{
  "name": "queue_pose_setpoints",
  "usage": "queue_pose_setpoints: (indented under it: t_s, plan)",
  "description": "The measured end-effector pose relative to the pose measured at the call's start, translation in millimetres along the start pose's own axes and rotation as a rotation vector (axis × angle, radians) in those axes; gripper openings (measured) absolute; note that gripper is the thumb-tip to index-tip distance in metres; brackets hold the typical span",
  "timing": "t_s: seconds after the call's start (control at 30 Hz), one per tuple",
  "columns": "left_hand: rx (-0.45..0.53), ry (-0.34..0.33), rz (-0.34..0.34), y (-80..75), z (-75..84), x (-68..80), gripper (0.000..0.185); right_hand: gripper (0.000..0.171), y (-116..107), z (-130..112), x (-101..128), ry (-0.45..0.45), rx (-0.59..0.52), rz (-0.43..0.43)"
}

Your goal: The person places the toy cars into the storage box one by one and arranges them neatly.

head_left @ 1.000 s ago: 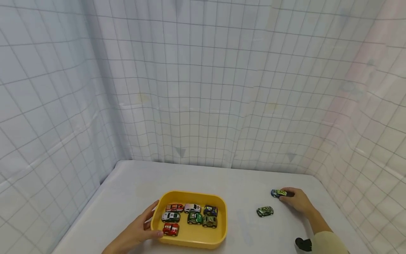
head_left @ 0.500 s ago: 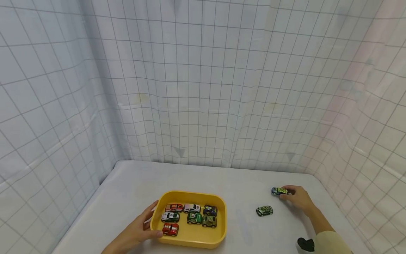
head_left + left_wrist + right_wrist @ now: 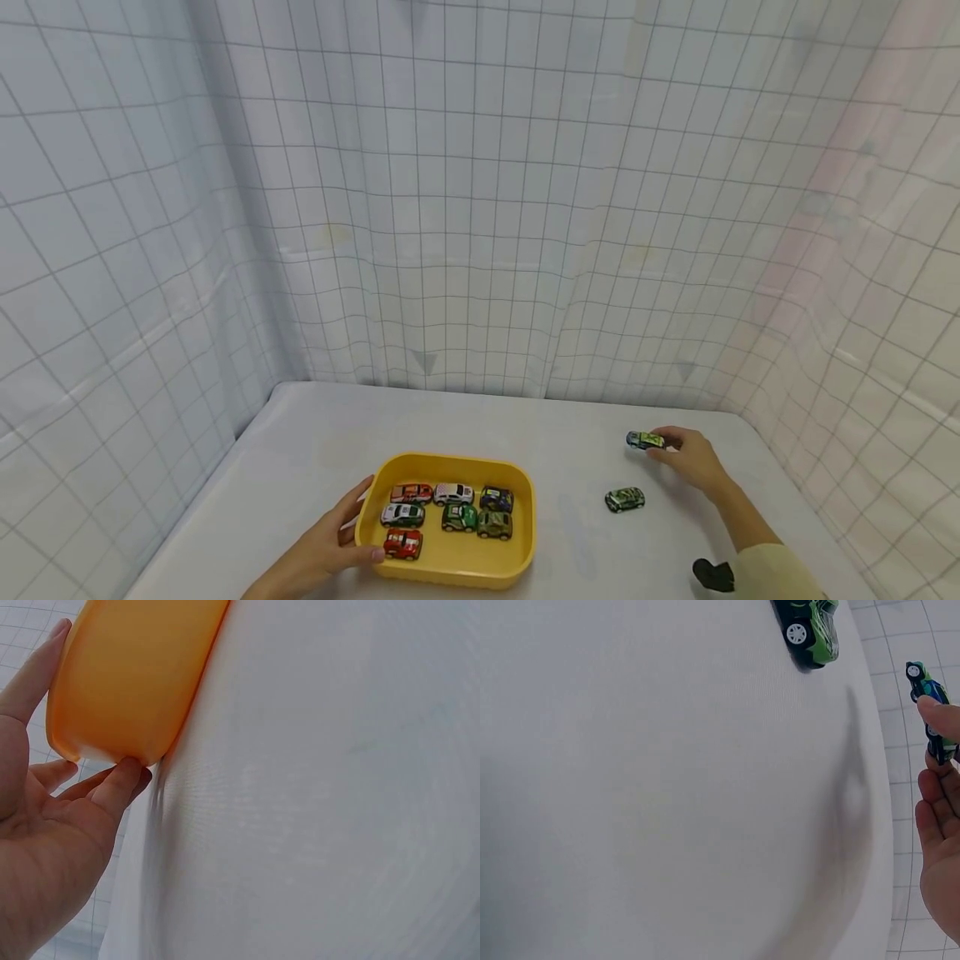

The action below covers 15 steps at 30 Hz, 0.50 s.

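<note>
My right hand (image 3: 692,460) pinches a blue and yellow-green toy car (image 3: 643,440) by its rear between thumb and fingers, raised over the back right of the table. In the right wrist view this toy car (image 3: 933,691) shows its wheels sideways, thumb across it. A green camouflage toy car (image 3: 625,499) lies on the table nearer the front. At the left, my left hand (image 3: 324,543) grips the corner of a yellow tray (image 3: 468,575), thumb at its near wall and fingers along its left side. The left wrist view has the tray's outer wall (image 3: 135,675) against the fingertips.
Several toy cars lie inside the tray, among them a red car (image 3: 403,544), a white and green car (image 3: 402,514) and a green car (image 3: 459,517). A small black object (image 3: 712,575) is beside the right sleeve (image 3: 776,573). Grid-patterned white curtains (image 3: 480,250) enclose the white table.
My right hand has lifted the blue and yellow-green toy car and carried it slightly left and away from me. The left hand and tray have stayed put.
</note>
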<state>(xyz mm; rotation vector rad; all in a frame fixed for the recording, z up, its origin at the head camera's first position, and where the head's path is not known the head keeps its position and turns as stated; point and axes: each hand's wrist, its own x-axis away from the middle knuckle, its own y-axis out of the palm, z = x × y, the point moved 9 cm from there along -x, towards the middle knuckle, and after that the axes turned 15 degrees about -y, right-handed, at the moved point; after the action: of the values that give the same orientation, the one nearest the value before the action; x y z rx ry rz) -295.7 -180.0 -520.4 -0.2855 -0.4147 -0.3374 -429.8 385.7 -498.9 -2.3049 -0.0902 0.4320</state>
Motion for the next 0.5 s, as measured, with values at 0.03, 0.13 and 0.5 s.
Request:
queue_pose_setpoints:
  t_s: [0.03, 0.13, 0.5]
  plan:
    - [-0.001, -0.001, 0.000, 0.1, 0.0, 0.2, 0.101, 0.042, 2, -2, -1, 0.000, -0.005, 0.000]
    - [0.004, 0.002, -0.008, 0.7, 0.6, 0.8, 0.101, 0.043, 6, -10, -4, -0.018, -0.012, 0.003]
    - [0.007, -0.015, 0.012, -0.1, -1.7, 0.3, 0.102, 0.039, 21, -39, -13, -0.120, -0.053, -0.001]
